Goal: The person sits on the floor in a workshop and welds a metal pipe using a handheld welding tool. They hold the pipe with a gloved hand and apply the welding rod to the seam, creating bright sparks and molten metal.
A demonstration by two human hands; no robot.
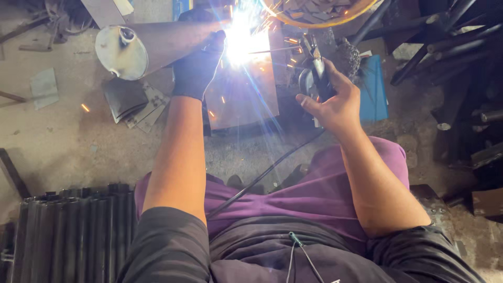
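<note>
My left hand (pixel 198 65), in a black glove, grips a long metal cone (pixel 157 44) that lies on its side with its capped round end pointing left. My bare right hand (pixel 335 99) holds a black welding electrode holder (pixel 317 68). Its thin rod (pixel 272 51) reaches left to a bright white arc (pixel 242 36) at the cone's narrow end, just right of the glove. Sparks fly out over a flat steel plate (pixel 246 99) below the arc. A black cable (pixel 262 175) runs from the holder down across my lap.
Stacked dark ribbed tubes (pixel 68 236) lie at lower left. Dark metal bars (pixel 450 47) pile up at right. A yellow-rimmed basket of scrap (pixel 319 21) sits at top, a blue sheet (pixel 374 89) beside it. Metal offcuts (pixel 131 102) lie on the concrete floor.
</note>
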